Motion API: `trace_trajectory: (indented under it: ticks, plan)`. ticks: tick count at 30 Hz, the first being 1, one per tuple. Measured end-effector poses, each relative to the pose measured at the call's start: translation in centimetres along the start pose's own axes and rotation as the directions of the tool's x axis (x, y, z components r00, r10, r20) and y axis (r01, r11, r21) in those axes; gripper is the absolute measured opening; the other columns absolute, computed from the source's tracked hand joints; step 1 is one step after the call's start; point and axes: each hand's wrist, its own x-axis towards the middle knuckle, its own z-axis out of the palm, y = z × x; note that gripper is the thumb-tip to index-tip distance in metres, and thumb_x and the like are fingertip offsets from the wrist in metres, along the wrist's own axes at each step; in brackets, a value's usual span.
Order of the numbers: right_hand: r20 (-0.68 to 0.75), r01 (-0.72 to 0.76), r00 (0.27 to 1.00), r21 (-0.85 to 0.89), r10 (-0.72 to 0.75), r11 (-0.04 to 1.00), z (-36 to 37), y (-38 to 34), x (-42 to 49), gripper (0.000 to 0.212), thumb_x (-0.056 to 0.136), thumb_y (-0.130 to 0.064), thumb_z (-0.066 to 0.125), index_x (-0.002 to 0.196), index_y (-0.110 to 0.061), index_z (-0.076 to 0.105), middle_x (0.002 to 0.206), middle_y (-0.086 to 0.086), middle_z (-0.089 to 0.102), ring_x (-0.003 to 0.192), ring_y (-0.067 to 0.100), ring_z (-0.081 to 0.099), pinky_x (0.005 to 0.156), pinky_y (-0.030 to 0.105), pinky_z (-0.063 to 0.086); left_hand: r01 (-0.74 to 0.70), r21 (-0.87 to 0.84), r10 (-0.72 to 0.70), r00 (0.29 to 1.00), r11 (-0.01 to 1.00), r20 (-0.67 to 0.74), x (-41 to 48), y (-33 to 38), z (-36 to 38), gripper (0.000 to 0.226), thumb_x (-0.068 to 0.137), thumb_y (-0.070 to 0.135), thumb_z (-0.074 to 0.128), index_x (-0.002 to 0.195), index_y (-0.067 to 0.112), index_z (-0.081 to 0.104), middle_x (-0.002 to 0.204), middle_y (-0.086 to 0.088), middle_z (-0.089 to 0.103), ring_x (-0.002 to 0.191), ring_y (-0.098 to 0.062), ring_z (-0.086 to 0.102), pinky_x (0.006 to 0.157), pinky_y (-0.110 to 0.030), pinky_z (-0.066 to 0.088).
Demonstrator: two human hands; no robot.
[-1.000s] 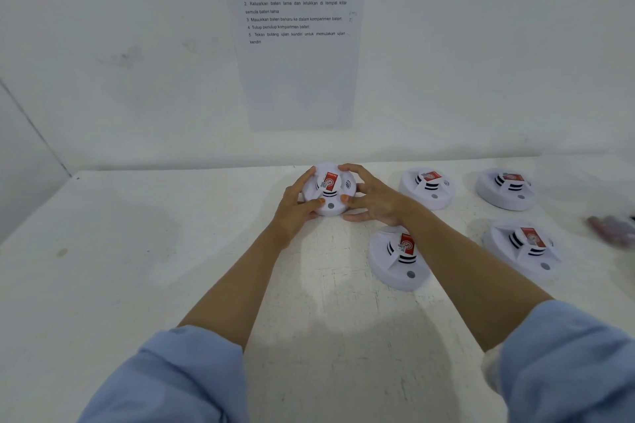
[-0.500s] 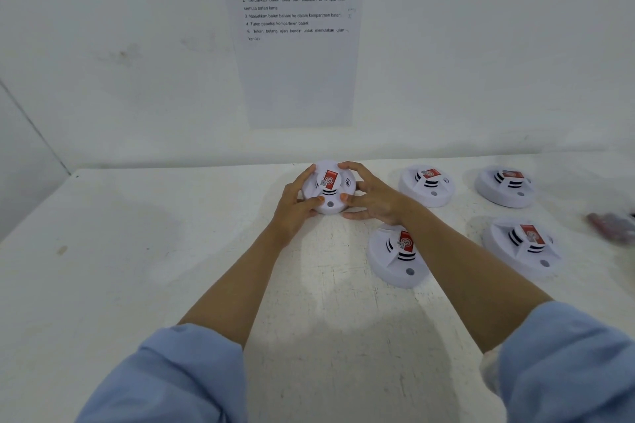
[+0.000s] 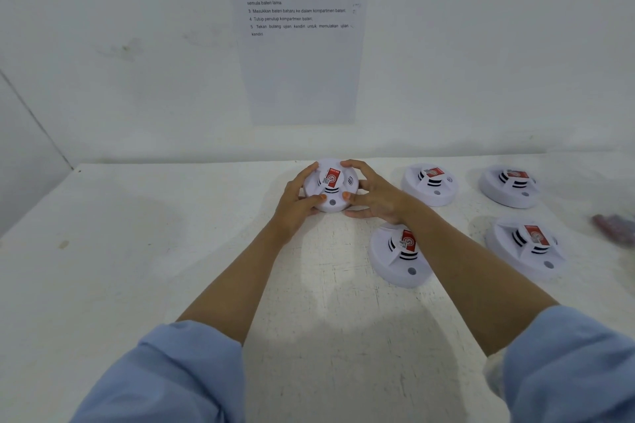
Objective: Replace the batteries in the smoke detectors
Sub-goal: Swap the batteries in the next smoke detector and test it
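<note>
A round white smoke detector point(image 3: 330, 186) with a red sticker sits at the far middle of the white table point(image 3: 137, 251). My left hand point(image 3: 296, 200) grips its left side, thumb on the front rim. My right hand point(image 3: 372, 195) grips its right side, fingers curled over the top edge. Several more detectors of the same kind lie to the right: one near my right forearm point(image 3: 398, 256), one behind it point(image 3: 430, 184), two further right point(image 3: 509, 186) point(image 3: 527, 247).
A printed instruction sheet point(image 3: 299, 31) hangs on the white wall behind the table. A blurred reddish packet point(image 3: 615, 228) lies at the table's right edge. The table's left edge meets a corner of the wall.
Both hands keep hold of the same detector. The detector seems turned slightly; the view has shifted a little.
</note>
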Motion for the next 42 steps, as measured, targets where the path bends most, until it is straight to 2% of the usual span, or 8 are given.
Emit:
trace_trajectory:
  ticks: [7,13,17,21,28,34,42]
  plan:
    - [0.004,-0.003,1.000,0.007,0.003,1.000,-0.01,-0.02,-0.04,0.056,0.086,-0.009,0.062,0.130,-0.034,0.037,0.131,0.014,0.048,0.102,0.023,0.061,0.088,0.038,0.054,-0.003,0.003,0.003,1.000,1.000,-0.001,0.30,-0.62,-0.32,0.057,0.088,0.000,0.055,0.139,0.018,0.037,0.137,-0.004,0.042,0.117,-0.020,0.048,0.073,-0.020,0.057]
    - [-0.001,0.003,1.000,0.002,-0.003,1.000,0.01,-0.01,-0.12,0.056,0.086,-0.009,0.062,0.130,-0.033,0.036,0.128,0.012,0.050,0.100,0.021,0.061,0.087,0.036,0.054,-0.017,-0.022,0.018,1.000,1.000,0.008,0.28,-0.54,-0.16,0.054,0.089,-0.001,0.054,0.137,0.017,0.038,0.128,0.000,0.046,0.112,-0.018,0.050,0.075,-0.021,0.056]
    - [0.002,-0.002,1.000,0.011,0.002,1.000,0.05,-0.03,-0.10,0.056,0.085,-0.008,0.063,0.128,-0.035,0.037,0.128,0.011,0.049,0.100,0.022,0.061,0.087,0.037,0.054,-0.020,-0.022,0.020,1.000,1.000,0.005,0.32,-0.63,-0.18,0.055,0.088,-0.002,0.054,0.137,0.017,0.038,0.128,0.001,0.046,0.111,-0.016,0.050,0.075,-0.021,0.056]
    - [0.003,-0.001,1.000,0.015,0.001,1.000,0.10,-0.07,-0.21,0.055,0.086,-0.008,0.062,0.127,-0.034,0.038,0.127,0.012,0.049,0.101,0.023,0.060,0.087,0.036,0.054,-0.021,-0.008,0.021,1.000,1.000,-0.004,0.46,-0.83,-0.26,0.056,0.088,0.000,0.055,0.137,0.020,0.039,0.136,-0.004,0.043,0.118,-0.022,0.049,0.079,-0.026,0.056]
    - [-0.001,-0.004,1.000,0.021,0.004,1.000,0.13,-0.19,-0.42,0.055,0.086,-0.007,0.062,0.128,-0.033,0.037,0.127,0.011,0.049,0.101,0.023,0.059,0.087,0.036,0.054,-0.016,-0.019,0.016,1.000,1.000,-0.012,0.52,-0.85,-0.16,0.055,0.088,0.000,0.055,0.137,0.020,0.039,0.136,-0.005,0.043,0.114,-0.020,0.051,0.071,-0.020,0.057]
    - [-0.005,-0.002,1.000,0.018,0.002,1.000,0.23,-0.15,-0.29,0.055,0.085,-0.008,0.063,0.127,-0.034,0.038,0.129,0.013,0.048,0.102,0.023,0.059,0.086,0.035,0.055,-0.016,-0.025,0.016,1.000,1.000,-0.013,0.44,-0.80,-0.22,0.055,0.088,0.000,0.055,0.137,0.019,0.039,0.137,-0.004,0.044,0.118,-0.022,0.050,0.075,-0.022,0.057]
    - [-0.001,-0.002,1.000,0.016,0.002,1.000,0.18,-0.15,-0.27,0.054,0.085,-0.008,0.063,0.125,-0.035,0.038,0.129,0.013,0.048,0.104,0.025,0.058,0.087,0.036,0.054,-0.022,-0.035,0.021,1.000,0.999,-0.015,0.48,-0.87,-0.18,0.054,0.088,-0.001,0.055,0.136,0.019,0.040,0.131,-0.001,0.046,0.115,-0.020,0.051,0.071,-0.020,0.057]
